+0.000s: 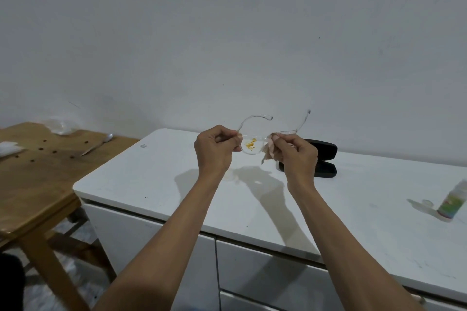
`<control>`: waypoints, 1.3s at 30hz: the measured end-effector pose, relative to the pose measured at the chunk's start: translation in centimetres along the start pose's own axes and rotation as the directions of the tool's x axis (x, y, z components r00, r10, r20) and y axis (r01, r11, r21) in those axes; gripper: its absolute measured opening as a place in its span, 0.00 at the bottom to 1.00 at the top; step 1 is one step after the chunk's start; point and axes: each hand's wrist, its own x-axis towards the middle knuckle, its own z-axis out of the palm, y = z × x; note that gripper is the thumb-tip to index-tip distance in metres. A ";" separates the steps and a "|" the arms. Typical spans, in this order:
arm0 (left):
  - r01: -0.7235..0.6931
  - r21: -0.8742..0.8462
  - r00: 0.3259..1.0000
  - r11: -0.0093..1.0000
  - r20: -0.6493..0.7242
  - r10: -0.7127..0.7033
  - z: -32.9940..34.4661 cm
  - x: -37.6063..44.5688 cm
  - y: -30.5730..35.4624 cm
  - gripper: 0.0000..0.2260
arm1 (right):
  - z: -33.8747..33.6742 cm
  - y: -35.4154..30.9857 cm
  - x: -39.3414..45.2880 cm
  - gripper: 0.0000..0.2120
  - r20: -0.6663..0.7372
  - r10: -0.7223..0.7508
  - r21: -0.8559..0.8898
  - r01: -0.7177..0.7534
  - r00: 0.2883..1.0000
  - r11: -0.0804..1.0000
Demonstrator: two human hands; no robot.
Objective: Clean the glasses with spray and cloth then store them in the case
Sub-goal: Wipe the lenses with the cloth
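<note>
The left hand (214, 148) is curled shut, fingers pinched on the left end of a pair of clear plastic-framed glasses (252, 145), right where the temple meets the frame. The right hand (297, 154) is closed too, and a small pinkish-beige cleaning cloth (269, 150) is pinched in it against the other lens, so that side of the glasses is mostly hidden by cloth and fingers. Whether the cloth is wrapped over both faces of that lens can't be told from here.

The glasses are held up in the air between the two hands, above the white tabletop (151, 171), not touching it. Both temples are unfolded and pointed away toward the wall. The lens that can be seen is spotted with orange-yellow smudges (250, 144) near its middle.

Just behind the right hand, a black hard-shell glasses case (324, 156) is lying open on the tabletop, lid up, partly blocked by the hand. Well off to the right, near the frame edge, a small spray bottle with a green label and white top (452, 203) is standing, blurred.

Off to the left, a wooden side table (38, 171) is set beside the white cabinet, with a metal spoon (97, 145) and some clear plastic on it.
</note>
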 end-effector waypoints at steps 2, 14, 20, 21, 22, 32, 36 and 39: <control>0.018 -0.005 1.000 1.000 -0.015 -0.018 -0.4 0.0 -0.3 0.07 | -0.9 -0.2 -0.4 0.08 0.097 -0.006 -0.051 0.011 0.995 0.999; -0.034 0.020 0.999 0.999 0.033 0.034 -0.5 0.0 0.1 0.05 | 0.7 -0.4 0.8 0.07 -0.280 0.000 0.006 0.002 0.960 1.000; -0.067 0.010 0.997 0.998 0.034 0.067 1.0 -0.3 0.5 0.04 | 2.2 -0.7 2.0 0.10 -0.250 0.146 0.249 -0.082 0.957 0.965; -0.070 0.011 0.997 0.998 0.029 0.069 1.1 -0.2 0.5 0.04 | 2.1 -0.8 2.0 0.10 -0.208 0.154 0.262 -0.096 0.966 0.960; -0.069 0.008 0.997 0.998 0.024 0.069 1.1 -0.1 0.5 0.03 | 1.9 -1.0 2.0 0.08 -0.158 0.157 0.266 -0.111 0.975 0.958; 0.029 -0.032 0.999 0.999 0.021 -0.028 -0.3 0.2 -0.9 0.03 | -2.0 -1.2 1.5 0.03 0.206 0.155 -0.127 -0.131 0.966 0.983; 0.054 -0.043 0.996 0.998 0.070 -0.051 -0.4 -0.1 -0.9 0.04 | -1.6 -0.8 1.6 0.04 -0.019 0.061 -0.163 -0.063 0.998 0.985; 0.049 -0.059 0.994 0.997 0.099 -0.043 -0.4 -0.4 -0.8 0.04 | -0.5 -0.9 1.7 0.08 -0.169 0.025 -0.124 -0.046 0.985 0.991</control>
